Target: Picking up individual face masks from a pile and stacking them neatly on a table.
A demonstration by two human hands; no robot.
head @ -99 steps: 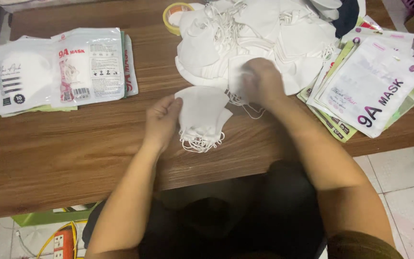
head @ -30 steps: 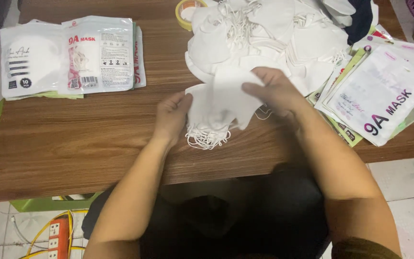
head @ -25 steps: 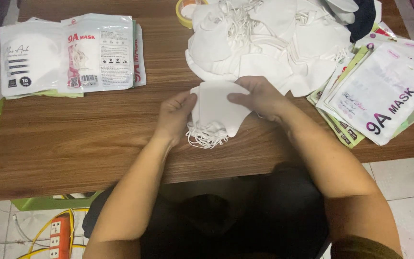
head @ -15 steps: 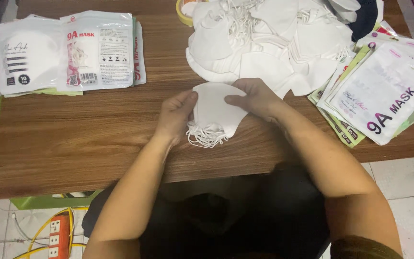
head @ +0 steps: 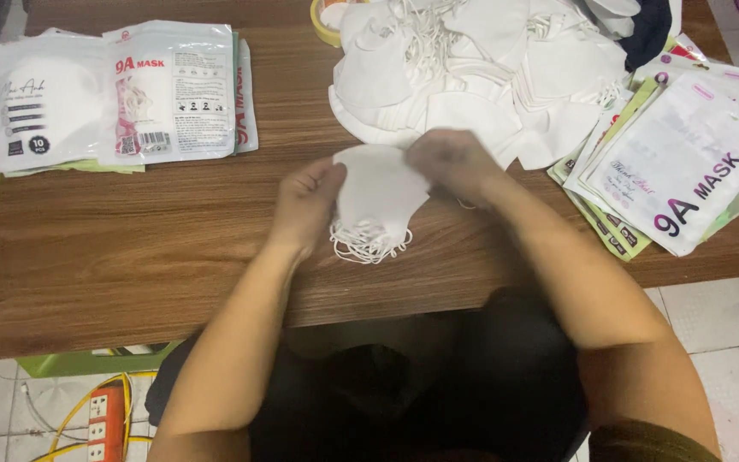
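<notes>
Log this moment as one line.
left hand: holds mask stack | right hand: on stack top | mask pile behind | table

overhead view of a wooden table [head: 130, 257]. left hand [head: 305, 205] and right hand [head: 451, 162] hold a small stack of white masks [head: 375, 190], ear loops dangling. behind it a big mask pile [head: 472, 77]; sealed packs [head: 121, 94] far left, empty bags [head: 686, 162] at right.

Looks like a home packing setup, not a factory: wood-grain tabletop [head: 130, 257] over a tiled floor [head: 729, 316], loose heap of white masks [head: 472, 77], stacks of printed retail pouches [head: 686, 162] and filled packs [head: 121, 94], power strip [head: 106, 419] with trailing cables on the floor.
</notes>
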